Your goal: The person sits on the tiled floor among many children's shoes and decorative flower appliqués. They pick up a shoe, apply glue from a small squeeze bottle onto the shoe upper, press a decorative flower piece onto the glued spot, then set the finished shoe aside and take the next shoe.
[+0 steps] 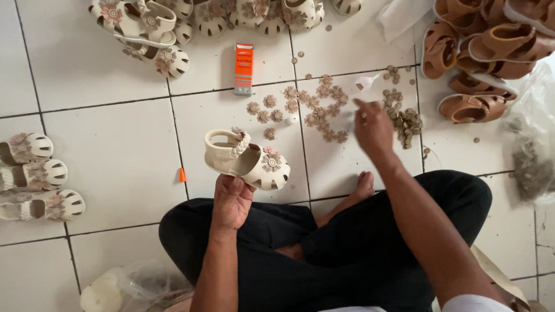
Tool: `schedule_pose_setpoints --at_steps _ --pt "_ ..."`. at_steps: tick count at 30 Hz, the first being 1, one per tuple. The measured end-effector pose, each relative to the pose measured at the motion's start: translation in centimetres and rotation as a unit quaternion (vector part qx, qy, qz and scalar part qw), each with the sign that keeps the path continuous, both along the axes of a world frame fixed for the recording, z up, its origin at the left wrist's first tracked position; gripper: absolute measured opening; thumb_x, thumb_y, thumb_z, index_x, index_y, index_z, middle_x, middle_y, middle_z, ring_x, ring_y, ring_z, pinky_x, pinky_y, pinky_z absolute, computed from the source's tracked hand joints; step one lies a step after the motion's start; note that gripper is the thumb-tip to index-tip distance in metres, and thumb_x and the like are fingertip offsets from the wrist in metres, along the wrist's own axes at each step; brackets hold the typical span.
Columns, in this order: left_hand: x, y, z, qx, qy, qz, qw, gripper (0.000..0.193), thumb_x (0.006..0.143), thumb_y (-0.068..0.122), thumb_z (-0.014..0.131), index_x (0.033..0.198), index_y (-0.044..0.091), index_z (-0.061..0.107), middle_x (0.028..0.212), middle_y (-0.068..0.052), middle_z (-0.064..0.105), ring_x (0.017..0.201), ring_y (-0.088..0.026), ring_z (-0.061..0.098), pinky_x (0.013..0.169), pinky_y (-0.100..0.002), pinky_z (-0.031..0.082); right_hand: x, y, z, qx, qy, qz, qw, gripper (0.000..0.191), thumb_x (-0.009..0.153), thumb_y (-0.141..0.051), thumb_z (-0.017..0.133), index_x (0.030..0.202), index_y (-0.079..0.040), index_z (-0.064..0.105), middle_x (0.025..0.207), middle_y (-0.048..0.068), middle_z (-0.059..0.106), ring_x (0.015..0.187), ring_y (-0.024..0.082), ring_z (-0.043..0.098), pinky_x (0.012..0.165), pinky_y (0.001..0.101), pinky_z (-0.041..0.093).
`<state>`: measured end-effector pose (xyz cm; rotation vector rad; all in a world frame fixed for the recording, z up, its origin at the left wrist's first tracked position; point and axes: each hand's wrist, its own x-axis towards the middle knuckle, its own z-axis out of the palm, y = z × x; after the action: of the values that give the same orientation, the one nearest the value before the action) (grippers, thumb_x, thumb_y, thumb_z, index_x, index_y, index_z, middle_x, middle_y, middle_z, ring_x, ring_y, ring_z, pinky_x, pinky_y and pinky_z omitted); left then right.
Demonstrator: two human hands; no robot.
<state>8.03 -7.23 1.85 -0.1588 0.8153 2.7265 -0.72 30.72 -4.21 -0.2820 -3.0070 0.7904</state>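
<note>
One cream sandal (pixel 247 160) with a braided strap and a flower on its toe sits in your left hand (pixel 231 202), gripped from below, held over the tiled floor (pixel 115 144) just above your crossed legs. Your right hand (pixel 373 130) reaches farther right, blurred, its grip impossible to tell, over loose flower trims (pixel 306 107). An orange glue box (pixel 244 68) lies beyond.

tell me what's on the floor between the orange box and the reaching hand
In the head view, loose flower trims lie scattered on the white tile between the orange box and the right hand.
</note>
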Motion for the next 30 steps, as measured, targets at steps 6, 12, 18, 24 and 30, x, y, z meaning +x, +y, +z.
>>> schedule_pose_setpoints --at_steps 6,12,18,24,30 --pt "0.3 0.0 0.1 0.004 -0.001 0.004 1.000 0.044 0.102 0.018 0.073 0.138 0.000 0.059 0.134 -0.011 0.068 0.129 -0.022 0.063 0.115 -0.040 0.050 -0.7 -1.8 0.9 0.179 0.022 0.121 0.976 0.035 0.103 -0.003 0.054 0.132 -0.011 0.071 0.098 0.013 0.064 0.082 0.025 0.060 0.066 0.0375 0.052" --pt "0.2 0.0 -0.8 0.022 0.004 0.007 1.000 0.046 0.106 0.016 0.073 0.144 -0.001 0.054 0.140 -0.012 0.064 0.132 -0.023 0.060 0.117 -0.041 0.048 -2.6 -1.9 0.7 0.314 -0.049 0.225 0.921 0.023 0.102 -0.001 0.053 0.122 -0.001 0.066 0.108 0.008 0.063 0.096 0.021 0.059 0.085 0.0364 0.051" --pt "-0.1 0.3 0.3 0.008 0.002 0.017 1.000 0.052 0.101 0.017 0.073 0.143 -0.002 0.050 0.140 -0.012 0.064 0.133 -0.023 0.060 0.117 -0.042 0.048 -0.7 -0.7 4.7 0.190 -0.052 0.185 0.963 0.035 0.103 -0.005 0.055 0.137 -0.005 0.065 0.113 0.015 0.069 0.083 0.025 0.067 0.072 0.0428 0.053" --pt "-0.6 0.4 0.9 -0.005 0.026 0.002 1.000 0.057 0.100 0.020 0.072 0.147 -0.001 0.048 0.142 -0.012 0.062 0.132 -0.022 0.060 0.115 -0.041 0.049 1.3 0.2 3.3 0.022 0.075 0.062 0.995 0.022 0.098 -0.014 0.068 0.115 -0.002 0.075 0.111 0.017 0.072 0.088 0.027 0.071 0.081 0.0479 0.056" --pt "-0.3 0.2 0.4 0.009 0.024 0.007 1.000 0.049 0.104 0.019 0.072 0.143 -0.004 0.052 0.139 -0.014 0.065 0.133 -0.023 0.061 0.119 -0.041 0.048 0.0 1.6 0.2 -0.035 -0.072 -0.077 0.994 0.018 0.099 -0.018 0.072 0.113 -0.006 0.071 0.109 0.013 0.071 0.088 0.021 0.070 0.077 0.0376 0.060"
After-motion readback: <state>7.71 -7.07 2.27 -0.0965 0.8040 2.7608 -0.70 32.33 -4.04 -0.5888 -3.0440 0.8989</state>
